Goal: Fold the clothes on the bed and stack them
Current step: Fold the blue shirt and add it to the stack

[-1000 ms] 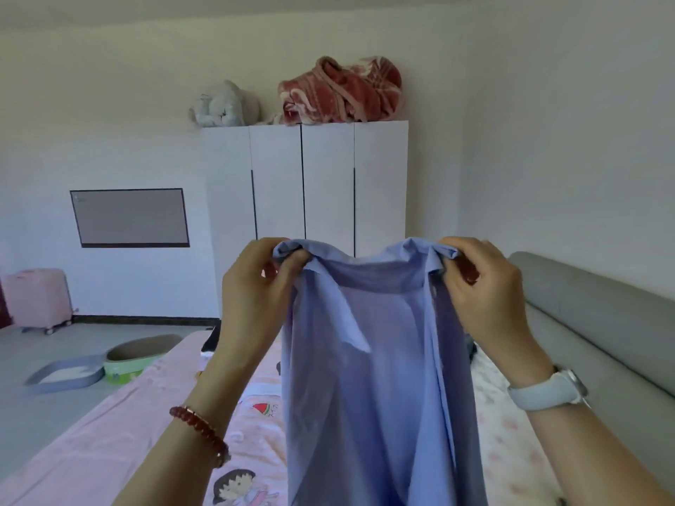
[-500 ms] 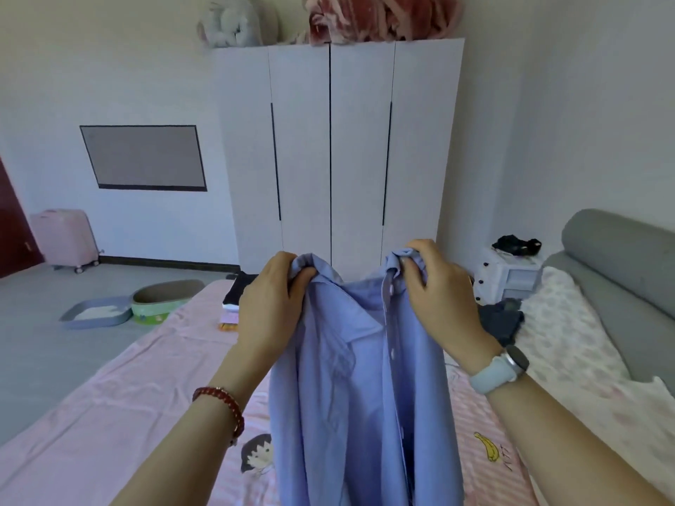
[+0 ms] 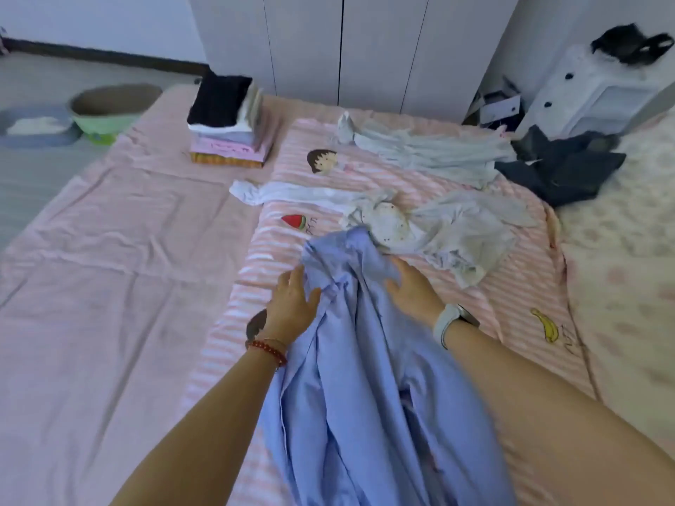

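Shirt: blue shirt (image 3: 365, 378) rumpled on striped bedsheet (image 3: 511, 286), long axis toward collar.
Hands: left hand (image 3: 292, 301), right hand (image 3: 414, 290) open, flat beside collar, equally near.
Stack: folded pile (image 3: 228, 129) far left.

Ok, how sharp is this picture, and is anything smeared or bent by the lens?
Head view: even daylight with no glare; the black bag on the white drawer unit is smeared by motion, the folded stack is slightly soft, and the blue shirt stays fairly crisp; the wide lens tilts the wardrobe lines.
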The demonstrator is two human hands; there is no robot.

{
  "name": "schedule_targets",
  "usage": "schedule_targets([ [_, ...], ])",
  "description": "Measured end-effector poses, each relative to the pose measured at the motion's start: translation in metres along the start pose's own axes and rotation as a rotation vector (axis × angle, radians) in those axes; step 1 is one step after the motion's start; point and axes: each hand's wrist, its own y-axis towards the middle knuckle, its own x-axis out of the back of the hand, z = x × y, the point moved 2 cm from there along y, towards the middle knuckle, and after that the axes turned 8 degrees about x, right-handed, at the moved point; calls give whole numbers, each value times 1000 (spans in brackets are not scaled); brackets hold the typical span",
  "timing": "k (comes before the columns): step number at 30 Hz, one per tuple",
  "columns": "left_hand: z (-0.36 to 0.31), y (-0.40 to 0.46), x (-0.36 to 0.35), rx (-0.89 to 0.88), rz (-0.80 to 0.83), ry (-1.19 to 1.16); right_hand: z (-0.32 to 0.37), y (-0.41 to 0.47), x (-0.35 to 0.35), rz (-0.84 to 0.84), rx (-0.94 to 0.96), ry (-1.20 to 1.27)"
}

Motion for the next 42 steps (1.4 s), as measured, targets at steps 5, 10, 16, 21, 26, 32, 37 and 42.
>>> schedule_targets([
  [5, 88, -72, -78, 246, -7, -49, -69, -61, -92, -61, -140, 39],
  [10, 128, -145, -113, 469, -40, -161, -89, -145, -147, -223, -67, -3],
  [16, 136, -164, -120, 696, -78, -267, -100, -202, -163, -189, -221, -64],
  [21, 137, -172, -118, 527, 15, -233, -115, -240, -169, -159, -35, -260],
  [26, 128, -203, -109, 465, 11, -473, -126, -255, -169, 177, -45, -264],
  [32, 123, -210, -73, 459, -469, -440, -135, -246, -131, -222, -28, -60],
  [37, 102, -232, -112, 189, 340, -334, -134, -258, -129, -390, 223, -278],
  [42, 131, -256, -131, 468, -142, -422, -138, -292, -182, 34, 540, -436],
])
